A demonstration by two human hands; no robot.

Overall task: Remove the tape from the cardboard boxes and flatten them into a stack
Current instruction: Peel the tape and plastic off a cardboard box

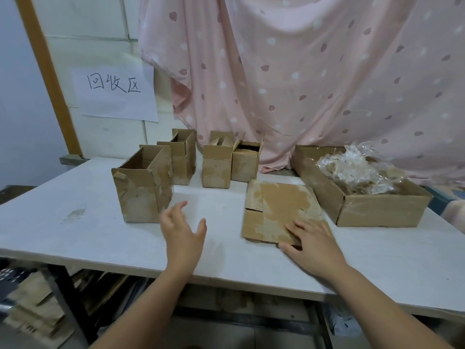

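A flattened cardboard box (279,205) lies on the white table (75,235), right of centre. My right hand (314,244) rests flat on its near right corner, fingers spread. My left hand (182,231) hovers open above the table, just right of the nearest upright box (142,187), holding nothing. Three more upright open boxes stand behind: one at the back left (182,157), two side by side at the back centre (217,163) (245,162). They carry tape scraps and torn patches.
A wide shallow carton (377,210) at the right holds a heap of crumpled clear tape (352,170). A pink patterned cloth (302,71) hangs behind. A paper sign (115,93) is on the wall. Cardboard pieces (35,306) lie under the table.
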